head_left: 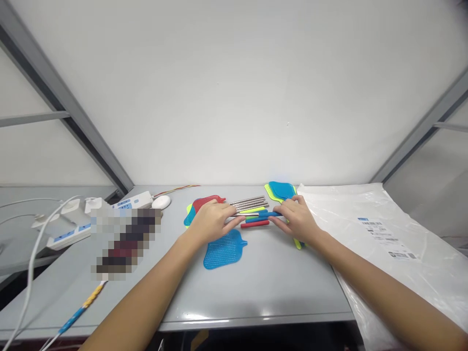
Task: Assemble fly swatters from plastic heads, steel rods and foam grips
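Observation:
My left hand (215,219) is closed on a thin metal rod (250,214) that points right. Gripped by my right hand (296,219) is a blue handle tube (273,214); its left end meets or nearly meets the rod's tip. Just behind lie several more metal rods (248,201). Below the held parts rests a red handle tube (255,224), with yellow and blue tubes partly hidden behind it. A blue fly swatter head (224,249) lies in front of my left hand. Red, blue and yellow swatter heads (206,202) sit behind that hand.
Blue and yellow fly swatters (281,189) are stacked beyond my right hand. A white plastic bag (365,219) covers the table's right side. Power strips (131,201), a white round device (161,202) and cables are at left. A wall stands behind.

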A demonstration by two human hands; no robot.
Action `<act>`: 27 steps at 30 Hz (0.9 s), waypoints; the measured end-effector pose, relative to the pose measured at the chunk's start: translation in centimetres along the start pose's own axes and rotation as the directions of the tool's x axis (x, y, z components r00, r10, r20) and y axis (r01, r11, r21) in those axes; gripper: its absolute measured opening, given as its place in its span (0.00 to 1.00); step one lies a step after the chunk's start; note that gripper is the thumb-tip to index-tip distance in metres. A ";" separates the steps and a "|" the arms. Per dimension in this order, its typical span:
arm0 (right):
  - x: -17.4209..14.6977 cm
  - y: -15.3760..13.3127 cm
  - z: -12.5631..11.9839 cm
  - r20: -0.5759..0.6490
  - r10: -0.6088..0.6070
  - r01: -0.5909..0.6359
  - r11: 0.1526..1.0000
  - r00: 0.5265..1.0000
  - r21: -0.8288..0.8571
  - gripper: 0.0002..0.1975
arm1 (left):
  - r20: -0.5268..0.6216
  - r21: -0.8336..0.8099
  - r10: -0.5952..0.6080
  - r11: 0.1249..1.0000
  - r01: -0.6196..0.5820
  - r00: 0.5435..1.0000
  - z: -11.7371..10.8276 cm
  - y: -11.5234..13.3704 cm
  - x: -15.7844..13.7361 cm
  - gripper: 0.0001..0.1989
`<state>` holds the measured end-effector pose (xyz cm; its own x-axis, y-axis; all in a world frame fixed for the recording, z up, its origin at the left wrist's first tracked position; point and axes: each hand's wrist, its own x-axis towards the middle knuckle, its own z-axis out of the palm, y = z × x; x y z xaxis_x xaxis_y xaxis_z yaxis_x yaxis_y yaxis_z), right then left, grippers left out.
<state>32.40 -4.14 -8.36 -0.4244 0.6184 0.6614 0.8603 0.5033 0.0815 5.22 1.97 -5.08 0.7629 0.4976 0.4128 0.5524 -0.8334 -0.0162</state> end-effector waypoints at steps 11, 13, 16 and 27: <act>-0.8 0.0 0.0 -0.031 0.053 -0.051 0.997 0.998 0.059 0.09 | 0.032 0.042 0.011 0.999 -0.013 0.999 -0.9 0.3 -0.3 0.19; -0.8 0.0 0.0 0.001 0.049 -0.049 0.997 0.999 0.065 0.10 | 0.054 0.047 0.019 0.999 -0.021 0.998 -0.6 0.6 -0.3 0.19; -1.0 -0.1 0.1 0.035 0.031 -0.033 0.997 0.999 0.068 0.11 | 0.074 0.057 0.026 0.998 -0.031 0.997 -0.2 1.1 -0.1 0.19; -1.9 0.3 0.3 0.057 0.134 -0.141 0.976 0.989 0.164 0.09 | 0.082 0.057 0.002 0.998 -0.007 0.997 0.3 0.5 0.1 0.18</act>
<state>33.38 -4.95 -9.79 -0.3208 0.7133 0.6231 0.8534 0.5030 -0.1365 5.67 1.66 -5.36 0.7893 0.5137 0.3363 0.5653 -0.8218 -0.0713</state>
